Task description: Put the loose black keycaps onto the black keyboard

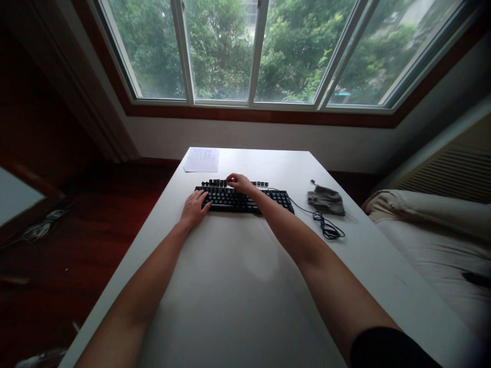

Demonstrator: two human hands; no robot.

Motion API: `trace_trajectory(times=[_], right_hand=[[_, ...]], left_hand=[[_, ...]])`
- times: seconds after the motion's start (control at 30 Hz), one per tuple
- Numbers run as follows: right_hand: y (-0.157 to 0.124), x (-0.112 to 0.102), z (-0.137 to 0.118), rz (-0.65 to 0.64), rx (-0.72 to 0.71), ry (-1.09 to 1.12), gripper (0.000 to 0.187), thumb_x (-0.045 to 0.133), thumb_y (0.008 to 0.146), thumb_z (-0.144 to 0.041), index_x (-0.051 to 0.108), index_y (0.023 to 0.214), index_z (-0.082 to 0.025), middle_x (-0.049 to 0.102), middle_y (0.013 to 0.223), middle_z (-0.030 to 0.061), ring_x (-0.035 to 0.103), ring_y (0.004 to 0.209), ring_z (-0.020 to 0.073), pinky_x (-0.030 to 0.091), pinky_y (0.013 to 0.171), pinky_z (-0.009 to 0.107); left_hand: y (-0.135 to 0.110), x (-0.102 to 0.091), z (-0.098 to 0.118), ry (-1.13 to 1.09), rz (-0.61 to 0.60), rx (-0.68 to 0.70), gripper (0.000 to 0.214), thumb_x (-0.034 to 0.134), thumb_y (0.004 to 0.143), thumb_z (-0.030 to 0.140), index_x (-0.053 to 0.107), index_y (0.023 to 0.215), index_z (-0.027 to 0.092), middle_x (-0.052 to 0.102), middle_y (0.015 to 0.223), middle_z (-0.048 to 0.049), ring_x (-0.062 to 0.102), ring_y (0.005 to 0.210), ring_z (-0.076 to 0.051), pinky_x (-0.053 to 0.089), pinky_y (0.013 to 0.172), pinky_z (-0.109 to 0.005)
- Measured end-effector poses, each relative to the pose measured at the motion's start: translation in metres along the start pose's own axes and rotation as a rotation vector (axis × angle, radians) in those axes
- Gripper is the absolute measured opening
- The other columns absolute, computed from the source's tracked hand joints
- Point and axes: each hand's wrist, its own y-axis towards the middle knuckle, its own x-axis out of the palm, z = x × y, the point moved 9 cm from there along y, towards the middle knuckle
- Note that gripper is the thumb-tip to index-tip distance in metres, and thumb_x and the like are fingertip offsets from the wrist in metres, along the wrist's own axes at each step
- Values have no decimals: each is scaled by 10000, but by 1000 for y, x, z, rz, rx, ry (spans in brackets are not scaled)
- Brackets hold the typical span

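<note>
A black keyboard [230,199] lies across the white table, with its keys facing up. My left hand [194,207] rests on the keyboard's left end, fingers spread over the keys and thumb near the front edge. Behind the keyboard, loose black keycaps [217,182] stand in a row, and more keycaps [261,183] continue to the right. My right hand [238,183] reaches over the keyboard to this row, its thumb and fingertips pinched on a small dark keycap. The fingers partly hide that keycap and the middle of the row.
A printed paper sheet [202,159] lies at the table's far left corner. On the right are a grey fabric pouch [326,199] and a coiled black cable [330,228]. The white table [238,286] reaches toward a window; a bed [429,230] stands to the right.
</note>
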Motion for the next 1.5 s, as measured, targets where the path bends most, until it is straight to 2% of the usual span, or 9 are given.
trace_trajectory(times=[0.2, 0.33, 0.47, 0.67, 1.17, 1.4, 1.5], right_hand=[[-6, 7, -9, -21, -108, -50, 247, 652, 914, -230, 719, 1151, -217, 730, 873, -13, 617, 758, 132, 435, 732, 230], [-8, 12, -11, -86, -99, -132, 265, 720, 876, -207, 730, 1140, -207, 774, 1024, 23, 679, 912, 157, 473, 824, 238], [-9, 17, -16, -166, -90, -196, 257, 719, 879, -196, 769, 1130, -223, 786, 1077, 23, 701, 984, 171, 490, 873, 243], [-8, 22, -24, -197, -47, -260, 254, 715, 887, -196, 803, 1120, -243, 799, 1074, 10, 715, 994, 169, 496, 870, 226], [-13, 31, -29, -191, -76, -402, 207, 699, 895, -239, 791, 1081, -250, 783, 1077, 25, 700, 1002, 196, 482, 842, 244], [-17, 32, -42, -155, -183, -457, 244, 698, 854, -183, 758, 1087, -222, 742, 1133, 74, 670, 1057, 223, 477, 871, 262], [-15, 31, -39, -188, -124, -441, 219, 696, 864, -199, 761, 1071, -229, 757, 1083, 49, 678, 1012, 213, 477, 843, 255]], left_hand=[[0, 1, -1, -13, -2, 0, 527, 532, 1003, 467, 562, 1470, 225, 534, 1548, -103, 420, 1476, -316, 323, 1255, -530], [1, 1, -1, -37, -15, 2, 531, 536, 999, 454, 567, 1465, 202, 531, 1549, -114, 411, 1480, -313, 311, 1265, -520], [2, 1, -2, -48, -21, 2, 539, 549, 991, 448, 564, 1470, 201, 528, 1552, -115, 404, 1482, -317, 310, 1266, -528], [1, 0, -2, -52, -24, 14, 546, 543, 997, 453, 562, 1472, 185, 521, 1554, -121, 398, 1488, -315, 302, 1277, -514], [0, 5, -6, -52, -29, 18, 579, 575, 977, 464, 547, 1489, 197, 512, 1558, -122, 368, 1507, -332, 311, 1272, -530], [0, 4, -5, -53, -38, 10, 579, 573, 977, 463, 548, 1487, 191, 511, 1557, -126, 379, 1498, -328, 304, 1275, -528], [0, 2, -4, -49, -36, 10, 579, 569, 978, 461, 550, 1485, 181, 512, 1556, -129, 381, 1496, -328, 308, 1274, -521]])
